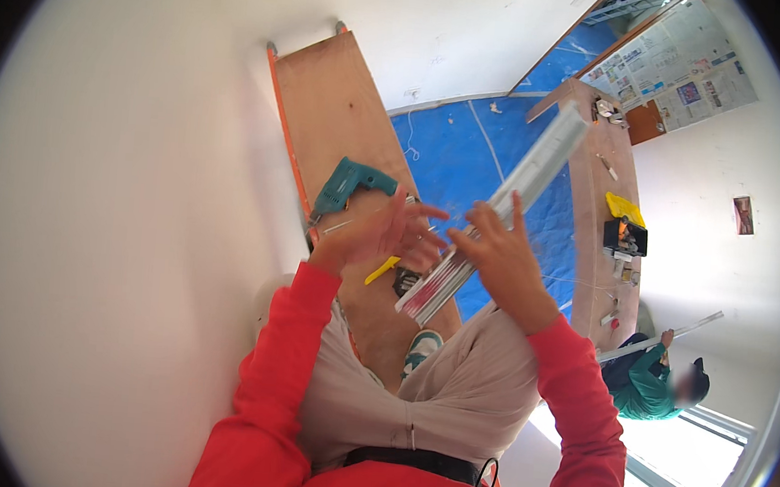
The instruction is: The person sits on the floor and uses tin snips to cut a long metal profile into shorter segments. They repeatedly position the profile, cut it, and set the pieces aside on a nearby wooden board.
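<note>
My right hand (499,257) grips a long pale metal channel (549,146), which slants from between my knees up to the right. My left hand (382,234), slightly blurred, is just left of the channel with its fingers spread. Behind that hand a teal power drill (349,183) lies on the wooden plank (319,91). A yellow-handled tool (379,271) and a black object (405,283), partly covered by the channel, lie below it on the plank.
A pale wall (117,222) rises at my left. Blue floor sheeting (444,138) runs beside the plank. A second plank (588,168) holds a black toolbox (626,237) and small tools. A co-worker in green (649,383) holds another long strip (705,320) at the lower right.
</note>
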Available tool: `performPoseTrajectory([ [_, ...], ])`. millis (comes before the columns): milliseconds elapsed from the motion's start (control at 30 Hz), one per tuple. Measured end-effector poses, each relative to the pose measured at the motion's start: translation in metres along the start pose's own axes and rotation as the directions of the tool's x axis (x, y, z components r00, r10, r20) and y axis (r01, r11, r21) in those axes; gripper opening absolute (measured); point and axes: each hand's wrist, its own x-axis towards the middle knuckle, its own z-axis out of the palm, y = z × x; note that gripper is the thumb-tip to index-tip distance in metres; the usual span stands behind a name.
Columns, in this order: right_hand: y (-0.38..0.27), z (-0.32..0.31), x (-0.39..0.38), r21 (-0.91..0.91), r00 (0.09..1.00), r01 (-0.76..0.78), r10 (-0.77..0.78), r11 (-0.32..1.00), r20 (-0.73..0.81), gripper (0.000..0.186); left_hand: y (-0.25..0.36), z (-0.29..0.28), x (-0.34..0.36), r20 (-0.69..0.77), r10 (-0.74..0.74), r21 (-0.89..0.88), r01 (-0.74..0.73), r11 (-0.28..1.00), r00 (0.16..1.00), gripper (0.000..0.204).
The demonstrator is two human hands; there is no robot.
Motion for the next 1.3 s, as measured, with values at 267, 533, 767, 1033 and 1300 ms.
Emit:
performPoseTrajectory([
  [267,-0.018,0.003,0.045,-0.111,0.990,0.136,-0.140,0.985,-0.025,0.043,-0.019,0.038,-0.002,-0.116,0.191,0.027,-0.189,0.982,0.975,0.095],
  [533,-0.035,0.006,0.076,0.508,0.840,-0.332,0.494,0.795,-0.224,0.086,0.002,0.047,-0.021,-0.554,0.653,0.825,0.238,0.512,0.516,0.080],
  [767,-0.041,0.035,0.106,0.927,0.822,-0.062,0.508,-0.371,0.258,0.062,-0.006,0.039,-0.018,-0.371,0.897,0.913,0.272,0.304,0.242,0.073],
  [1033,-0.046,0.036,0.102,0.917,0.784,-0.001,0.568,-0.399,0.248,0.049,-0.007,0.025,-0.021,-0.269,0.923,0.896,0.423,0.135,0.276,0.072],
  [1300,-0.048,0.044,0.106,0.926,0.804,0.040,0.562,-0.375,0.193,0.041,0.004,0.023,-0.024,-0.187,0.929,0.936,0.346,0.069,0.321,0.079],
])
